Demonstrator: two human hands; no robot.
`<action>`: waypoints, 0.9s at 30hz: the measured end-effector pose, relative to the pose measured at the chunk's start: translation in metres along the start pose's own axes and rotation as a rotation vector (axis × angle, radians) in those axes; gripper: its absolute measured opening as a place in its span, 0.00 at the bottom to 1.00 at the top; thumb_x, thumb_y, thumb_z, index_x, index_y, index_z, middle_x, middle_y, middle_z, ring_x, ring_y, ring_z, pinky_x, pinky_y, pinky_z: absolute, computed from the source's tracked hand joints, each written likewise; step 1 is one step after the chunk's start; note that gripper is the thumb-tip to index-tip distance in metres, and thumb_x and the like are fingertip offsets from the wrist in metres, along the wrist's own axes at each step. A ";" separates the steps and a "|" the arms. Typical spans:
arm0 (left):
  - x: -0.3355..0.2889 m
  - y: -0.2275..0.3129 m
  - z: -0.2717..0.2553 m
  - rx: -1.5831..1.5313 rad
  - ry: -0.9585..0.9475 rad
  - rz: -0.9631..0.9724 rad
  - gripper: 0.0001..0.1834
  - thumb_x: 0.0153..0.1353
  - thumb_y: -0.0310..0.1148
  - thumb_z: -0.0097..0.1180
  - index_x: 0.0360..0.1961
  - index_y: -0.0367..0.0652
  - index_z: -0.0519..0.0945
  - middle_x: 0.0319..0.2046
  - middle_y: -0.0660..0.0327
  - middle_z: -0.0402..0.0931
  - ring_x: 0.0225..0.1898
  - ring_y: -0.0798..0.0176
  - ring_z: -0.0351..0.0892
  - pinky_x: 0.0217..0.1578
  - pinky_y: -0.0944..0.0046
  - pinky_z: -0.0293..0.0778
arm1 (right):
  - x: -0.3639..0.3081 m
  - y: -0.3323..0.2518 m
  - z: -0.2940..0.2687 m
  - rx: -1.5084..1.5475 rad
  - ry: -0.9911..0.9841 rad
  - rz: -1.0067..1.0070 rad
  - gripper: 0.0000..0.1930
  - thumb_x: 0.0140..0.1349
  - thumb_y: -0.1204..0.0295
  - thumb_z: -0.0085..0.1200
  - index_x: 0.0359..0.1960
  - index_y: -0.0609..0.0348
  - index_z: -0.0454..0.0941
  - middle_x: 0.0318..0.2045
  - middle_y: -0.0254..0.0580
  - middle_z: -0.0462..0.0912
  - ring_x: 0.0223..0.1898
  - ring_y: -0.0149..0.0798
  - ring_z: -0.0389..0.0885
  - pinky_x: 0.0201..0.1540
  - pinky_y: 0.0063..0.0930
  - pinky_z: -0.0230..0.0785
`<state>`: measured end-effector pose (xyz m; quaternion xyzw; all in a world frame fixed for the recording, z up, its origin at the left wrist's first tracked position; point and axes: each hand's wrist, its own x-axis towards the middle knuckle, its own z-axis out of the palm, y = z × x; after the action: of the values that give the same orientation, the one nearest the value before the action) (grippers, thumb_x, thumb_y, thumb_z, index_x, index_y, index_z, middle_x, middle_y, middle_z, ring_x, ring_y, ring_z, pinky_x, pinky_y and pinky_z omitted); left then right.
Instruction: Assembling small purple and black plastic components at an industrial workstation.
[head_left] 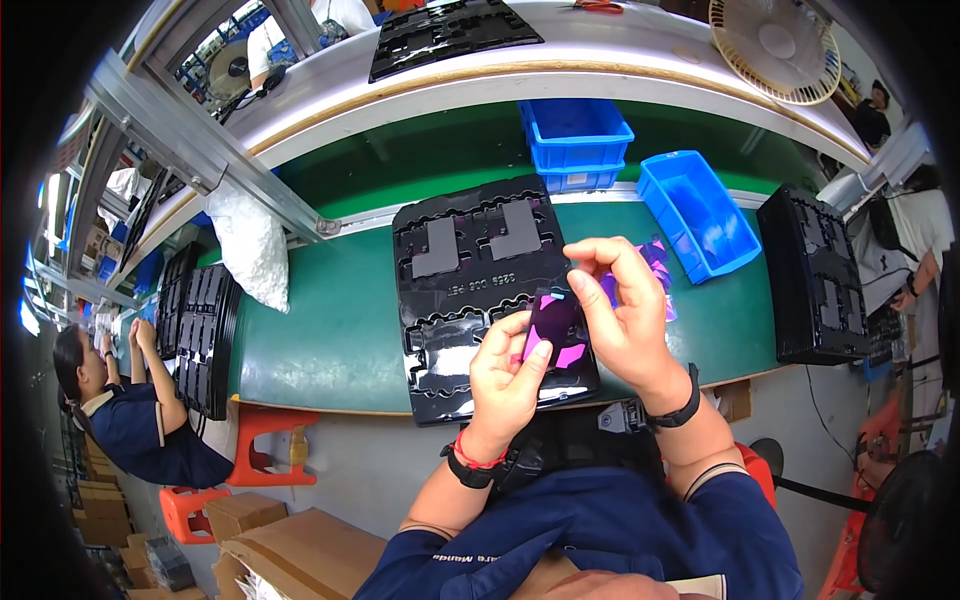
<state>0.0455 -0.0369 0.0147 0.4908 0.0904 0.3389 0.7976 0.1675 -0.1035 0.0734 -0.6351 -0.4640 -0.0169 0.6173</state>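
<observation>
Centre of frame: the left hand (pixel 507 372) and right hand (pixel 620 305) both pinch a small dark part with purple film (pixel 553 325) above the black moulded tray (pixel 440 300). Steady support from below would likely ease fingertip work at the film's edge.

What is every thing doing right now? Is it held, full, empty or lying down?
Small dark piece: held up in both hands.
Left hand: gripping the piece.
Right hand: pinching the piece's top.
Black tray: flat, two grey parts in upper slots.
Blue bin: open, looks empty.
Fan: cannot tell if spinning.
</observation>
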 end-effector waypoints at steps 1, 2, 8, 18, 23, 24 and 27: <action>0.000 -0.001 0.000 0.005 -0.003 0.004 0.18 0.59 0.17 0.48 0.51 0.30 0.64 0.44 0.53 0.72 0.44 0.67 0.74 0.45 0.69 0.72 | 0.001 0.002 0.000 0.043 0.030 0.035 0.08 0.54 0.82 0.50 0.37 0.63 0.75 0.28 0.42 0.75 0.29 0.34 0.75 0.33 0.24 0.67; 0.000 -0.002 -0.001 0.010 -0.005 0.007 0.18 0.59 0.17 0.47 0.51 0.30 0.64 0.44 0.53 0.73 0.44 0.67 0.74 0.45 0.68 0.72 | 0.004 0.005 -0.001 0.015 0.062 -0.010 0.07 0.56 0.81 0.49 0.37 0.64 0.75 0.29 0.42 0.75 0.29 0.33 0.75 0.33 0.24 0.67; -0.001 -0.002 -0.005 0.035 -0.018 0.020 0.18 0.59 0.17 0.47 0.51 0.29 0.63 0.44 0.52 0.73 0.44 0.66 0.75 0.46 0.68 0.72 | 0.023 0.037 -0.050 -0.301 0.332 -0.041 0.07 0.58 0.80 0.47 0.37 0.63 0.75 0.32 0.42 0.76 0.35 0.37 0.75 0.39 0.25 0.67; -0.001 -0.003 -0.005 0.043 -0.016 0.001 0.18 0.59 0.18 0.47 0.51 0.30 0.63 0.44 0.52 0.73 0.44 0.66 0.75 0.44 0.67 0.74 | 0.019 0.068 -0.109 -0.878 0.307 -0.075 0.12 0.52 0.72 0.57 0.38 0.59 0.78 0.35 0.46 0.79 0.38 0.48 0.77 0.44 0.35 0.67; -0.001 -0.002 -0.006 -0.009 -0.002 -0.007 0.18 0.59 0.18 0.48 0.51 0.31 0.64 0.45 0.52 0.72 0.45 0.65 0.75 0.44 0.68 0.74 | -0.006 0.025 -0.036 0.179 -0.204 0.299 0.14 0.54 0.78 0.56 0.44 0.63 0.75 0.34 0.39 0.81 0.37 0.28 0.77 0.42 0.22 0.69; 0.000 -0.002 -0.005 -0.006 -0.003 -0.007 0.18 0.59 0.18 0.48 0.51 0.31 0.64 0.45 0.52 0.72 0.45 0.65 0.75 0.44 0.68 0.74 | -0.009 0.023 -0.029 0.218 -0.215 0.298 0.15 0.54 0.78 0.56 0.45 0.63 0.74 0.33 0.39 0.81 0.37 0.27 0.77 0.42 0.22 0.69; 0.000 -0.002 -0.003 -0.018 -0.011 -0.005 0.18 0.59 0.18 0.48 0.50 0.31 0.64 0.45 0.52 0.72 0.45 0.65 0.74 0.44 0.68 0.73 | -0.012 0.017 -0.015 0.249 -0.217 0.262 0.17 0.54 0.78 0.56 0.47 0.63 0.73 0.32 0.39 0.81 0.36 0.27 0.77 0.41 0.21 0.69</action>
<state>0.0447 -0.0351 0.0115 0.4849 0.0844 0.3350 0.8034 0.1787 -0.1190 0.0569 -0.6069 -0.4398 0.1895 0.6344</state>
